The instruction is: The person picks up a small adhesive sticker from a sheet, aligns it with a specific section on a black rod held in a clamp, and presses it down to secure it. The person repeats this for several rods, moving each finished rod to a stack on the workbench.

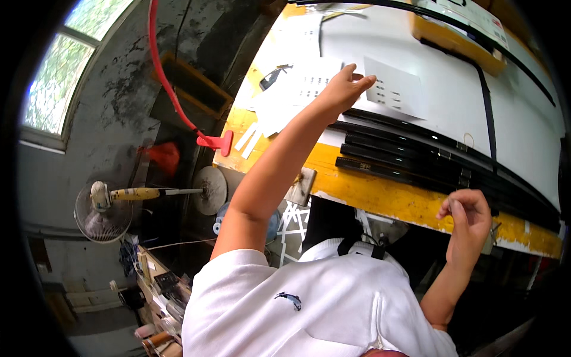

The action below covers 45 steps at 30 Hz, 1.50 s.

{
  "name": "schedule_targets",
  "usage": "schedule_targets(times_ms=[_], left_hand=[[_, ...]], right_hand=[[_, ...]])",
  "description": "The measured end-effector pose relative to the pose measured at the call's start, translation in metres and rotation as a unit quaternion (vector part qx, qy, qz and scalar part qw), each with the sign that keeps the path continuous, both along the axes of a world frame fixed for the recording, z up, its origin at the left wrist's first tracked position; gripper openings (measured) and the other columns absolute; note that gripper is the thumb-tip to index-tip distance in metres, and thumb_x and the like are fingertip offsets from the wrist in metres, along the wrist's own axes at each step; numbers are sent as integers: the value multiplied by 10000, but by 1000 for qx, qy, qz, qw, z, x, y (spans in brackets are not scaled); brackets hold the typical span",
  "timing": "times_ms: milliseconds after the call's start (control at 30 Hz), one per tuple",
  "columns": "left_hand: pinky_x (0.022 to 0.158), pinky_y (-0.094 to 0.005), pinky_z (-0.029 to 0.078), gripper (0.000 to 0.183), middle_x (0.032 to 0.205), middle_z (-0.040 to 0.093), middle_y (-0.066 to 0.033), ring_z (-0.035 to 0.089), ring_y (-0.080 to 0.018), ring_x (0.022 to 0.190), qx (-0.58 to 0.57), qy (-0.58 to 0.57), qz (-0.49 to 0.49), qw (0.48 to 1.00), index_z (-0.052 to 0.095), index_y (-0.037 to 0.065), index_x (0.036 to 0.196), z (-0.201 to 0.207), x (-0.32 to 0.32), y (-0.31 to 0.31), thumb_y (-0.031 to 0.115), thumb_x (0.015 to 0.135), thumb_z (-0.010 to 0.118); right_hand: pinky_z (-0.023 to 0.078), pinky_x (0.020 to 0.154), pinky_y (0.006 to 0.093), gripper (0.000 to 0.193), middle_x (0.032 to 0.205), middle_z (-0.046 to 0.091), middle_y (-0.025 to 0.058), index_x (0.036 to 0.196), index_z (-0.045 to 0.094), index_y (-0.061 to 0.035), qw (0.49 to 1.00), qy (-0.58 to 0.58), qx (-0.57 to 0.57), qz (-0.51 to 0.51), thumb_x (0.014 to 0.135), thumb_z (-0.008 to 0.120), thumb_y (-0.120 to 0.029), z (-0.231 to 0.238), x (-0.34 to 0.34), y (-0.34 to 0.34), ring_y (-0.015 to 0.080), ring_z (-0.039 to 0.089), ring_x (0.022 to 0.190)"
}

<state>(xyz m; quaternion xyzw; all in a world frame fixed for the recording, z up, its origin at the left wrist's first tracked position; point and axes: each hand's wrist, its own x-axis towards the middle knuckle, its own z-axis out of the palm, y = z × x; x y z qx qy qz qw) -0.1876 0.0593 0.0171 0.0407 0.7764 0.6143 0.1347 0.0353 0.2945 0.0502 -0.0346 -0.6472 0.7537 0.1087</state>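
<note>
My left hand (pixel 344 92) reaches over the work table, thumb and fingers apart. Its thumb tip overlaps the left edge of a white sheet of paper (pixel 404 98) printed with rows of small dark marks; I see no grip on it. More printed sheets (pixel 297 89) lie left of this hand. Closer to me, my right hand (pixel 468 223) hovers at the table's front edge, fingers curled in toward the thumb. Whether anything small is inside it is hidden. Between the hands and the white surface lie several long black bars (pixel 404 160), side by side.
A yellow-edged table (pixel 333 175) carries a white sheet surface (pixel 452 89) crossed by a black strap (pixel 486 101). A yellow box (pixel 458 44) stands at the back right. Left are narrow paper strips (pixel 251 143), a red hose (pixel 160 65) and a fan (pixel 104 214).
</note>
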Motion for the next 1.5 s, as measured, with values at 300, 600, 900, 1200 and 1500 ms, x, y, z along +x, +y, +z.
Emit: schedule_targets(times_ms=[300,600,900,1200,1500], left_hand=[[1124,-525,216,702,1449,341,-270,313,-375,1368,-551,165,149,804,403,-29,1368,-44,-12,-133,500,922,522],[1124,-580,146,948,1423,352,-274,252,-372,1399,-533,107,143,827,303,-93,1396,-54,25,-171,612,829,586],[1148,-535,115,883,1441,338,-227,215,-347,1420,-528,157,86,830,286,-71,1423,-63,66,-153,496,839,629],[1152,-530,100,846,1431,359,-177,221,-319,1419,-503,160,76,846,321,-47,1415,-58,81,-155,462,825,652],[1137,-495,165,783,1359,413,-179,293,-319,1377,-481,198,83,850,376,-25,1385,-53,80,-161,407,811,686]], right_hand=[[456,606,245,15,752,576,60,892,558,-14,994,-93,34,-36,890,559,-30,-27,-1,22,116,535,647],[437,584,238,20,732,565,51,885,560,-31,990,-102,97,-25,897,559,-47,-26,-34,-4,110,521,634],[437,566,227,40,759,556,51,942,546,-44,980,-125,153,1,905,552,-58,-20,-66,-29,106,517,631],[447,565,233,73,770,567,61,967,553,-38,978,-121,170,17,908,576,-75,-18,-84,-50,112,530,639],[450,567,236,73,767,568,64,958,555,-37,976,-132,174,10,893,576,-61,-20,-85,-58,115,530,642]])
